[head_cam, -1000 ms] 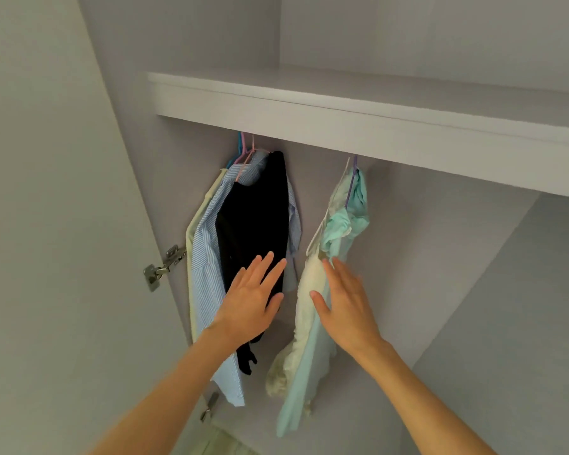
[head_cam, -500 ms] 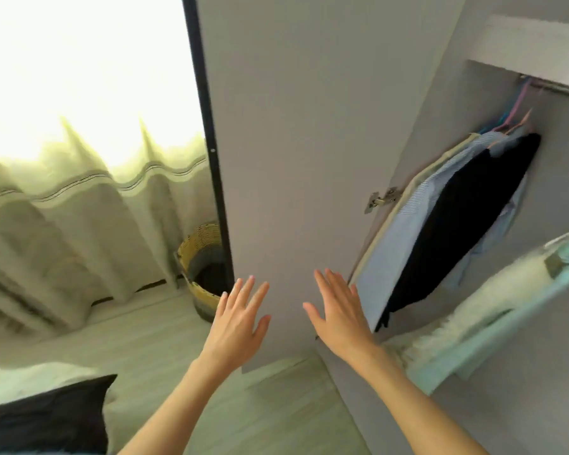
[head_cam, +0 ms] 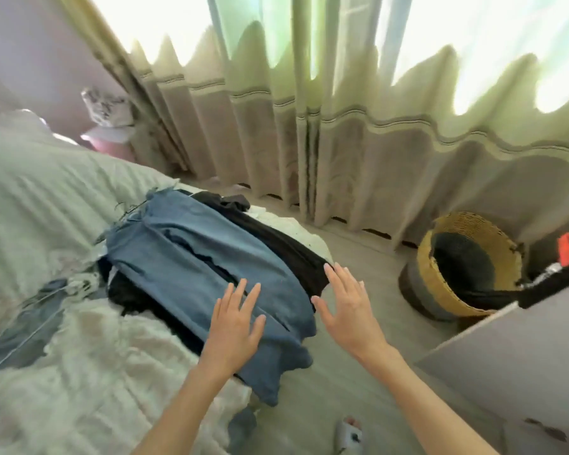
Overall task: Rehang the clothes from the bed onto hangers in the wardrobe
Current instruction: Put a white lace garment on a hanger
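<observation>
While both arms reach forward over the bed [head_cam: 46,198], the left hand [head_cam: 235,318] hovers palm-down with fingers spread above the blue jeans [head_cam: 194,257]. Beside it the right hand [head_cam: 345,303] is also flat and empty. Under the jeans lie black clothes [head_cam: 289,247].

Both bare forearms extended forward. Left hand [head_cam: 235,326] palm down, fingers straight and spread. Right hand [head_cam: 349,310] likewise flat, fingers splayed, thumb out. Neither gripping anything.
</observation>
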Tool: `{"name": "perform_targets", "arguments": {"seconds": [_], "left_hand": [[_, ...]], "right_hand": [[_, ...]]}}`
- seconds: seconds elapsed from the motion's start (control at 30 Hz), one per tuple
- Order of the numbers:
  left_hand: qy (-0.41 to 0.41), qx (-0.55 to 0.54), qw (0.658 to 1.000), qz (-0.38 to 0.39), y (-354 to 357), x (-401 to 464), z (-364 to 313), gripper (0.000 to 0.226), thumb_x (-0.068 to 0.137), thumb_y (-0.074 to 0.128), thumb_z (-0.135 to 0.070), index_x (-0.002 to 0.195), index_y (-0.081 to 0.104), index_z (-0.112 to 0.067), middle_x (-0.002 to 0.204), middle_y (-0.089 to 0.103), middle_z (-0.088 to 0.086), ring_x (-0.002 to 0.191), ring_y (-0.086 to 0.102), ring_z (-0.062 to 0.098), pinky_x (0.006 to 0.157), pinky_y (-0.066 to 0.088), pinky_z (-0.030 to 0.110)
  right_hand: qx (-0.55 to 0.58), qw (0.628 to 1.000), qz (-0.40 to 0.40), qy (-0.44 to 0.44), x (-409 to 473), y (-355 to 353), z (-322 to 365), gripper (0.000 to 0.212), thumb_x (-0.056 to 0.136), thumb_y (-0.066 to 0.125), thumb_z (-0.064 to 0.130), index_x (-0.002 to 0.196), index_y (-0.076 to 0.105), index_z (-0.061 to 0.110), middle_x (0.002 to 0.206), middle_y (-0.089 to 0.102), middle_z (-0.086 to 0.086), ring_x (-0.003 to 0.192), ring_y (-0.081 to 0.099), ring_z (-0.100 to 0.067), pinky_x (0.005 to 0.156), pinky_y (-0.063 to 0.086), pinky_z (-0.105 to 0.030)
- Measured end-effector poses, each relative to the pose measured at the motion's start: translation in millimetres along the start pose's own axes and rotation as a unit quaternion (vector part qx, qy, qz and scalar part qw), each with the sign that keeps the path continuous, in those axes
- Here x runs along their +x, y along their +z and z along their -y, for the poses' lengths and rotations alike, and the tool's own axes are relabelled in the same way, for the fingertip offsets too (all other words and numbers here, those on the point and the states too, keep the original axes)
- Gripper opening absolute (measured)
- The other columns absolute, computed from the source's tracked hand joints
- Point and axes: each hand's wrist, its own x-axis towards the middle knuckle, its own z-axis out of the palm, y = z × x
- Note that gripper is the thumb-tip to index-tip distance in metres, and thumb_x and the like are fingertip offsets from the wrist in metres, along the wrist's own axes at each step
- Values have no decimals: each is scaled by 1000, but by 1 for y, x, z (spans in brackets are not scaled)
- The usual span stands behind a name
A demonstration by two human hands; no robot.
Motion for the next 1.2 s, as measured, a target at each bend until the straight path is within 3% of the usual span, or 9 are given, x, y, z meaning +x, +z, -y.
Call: {"name": "perform_targets", "arguments": {"seconds": [0.17, 0.33, 0.6, 0.67, 0.8, 0.93, 1.2], "left_hand": [[-146, -32, 987, -57, -20, -41, 78, 84, 74, 3, -61, 147, 20, -22, 155, 12, 5, 144, 3, 24, 115, 10, 37], [-253, -72, 962, -66, -11, -57, 118, 81, 76, 5, -59, 146, 21, -22, 155, 13, 5, 144, 3, 22, 116, 6, 35], [-434, -124, 886, -103, -17, -50, 170, 56, 96, 27, -41, 147, 18, -20, 156, 10, 6, 144, 2, 23, 116, 5, 34], [-462, -133, 870, -112, -18, -52, 183, 52, 100, 32, -31, 148, 16, -21, 156, 8, 5, 144, -1, 22, 116, 5, 34], [-505, -154, 837, -146, -14, -69, 200, 50, 100, 33, -27, 147, 18, -22, 156, 8, 1, 144, -1, 18, 117, 3, 33], [-544, -171, 811, -132, -7, -85, 231, 50, 100, 32, -27, 147, 16, -23, 156, 5, -1, 144, -4, 15, 117, 1, 32], [-568, -147, 806, -76, 2, -81, 365, 52, 99, 34, -24, 147, 16, -21, 157, 3, 4, 144, -6, 21, 117, -1, 40]], "right_hand": [[-4, 988, 120, -100, 31, 64, 62, 62, 97, 39, 40, 149, 10, 21, 156, 9, 3, 145, 1, -14, 116, -1, -33], [-22, 968, 199, -153, 68, 101, 88, 61, 98, 35, 41, 149, 7, 24, 156, 8, 6, 144, -1, -12, 116, -1, -34], [-60, 926, 283, -243, 144, 147, 135, 60, 98, 38, 40, 149, 12, 20, 155, 15, 2, 144, 7, -15, 116, 5, -34], [-60, 913, 302, -267, 159, 164, 153, 60, 98, 39, 37, 149, 14, 17, 155, 18, 0, 144, 9, -16, 117, 9, -34], [-55, 887, 368, -272, 172, 206, 182, 60, 98, 41, 35, 149, 15, 16, 155, 18, 0, 144, 11, -15, 116, 12, -29], [-67, 863, 418, -274, 180, 252, 211, 60, 98, 41, 35, 148, 16, 16, 154, 20, -1, 142, 15, -15, 114, 14, -27], [-118, 856, 423, -273, 232, 364, 292, 57, 98, 42, 31, 147, 22, 11, 151, 27, -7, 140, 22, -21, 111, 20, -29]]}}
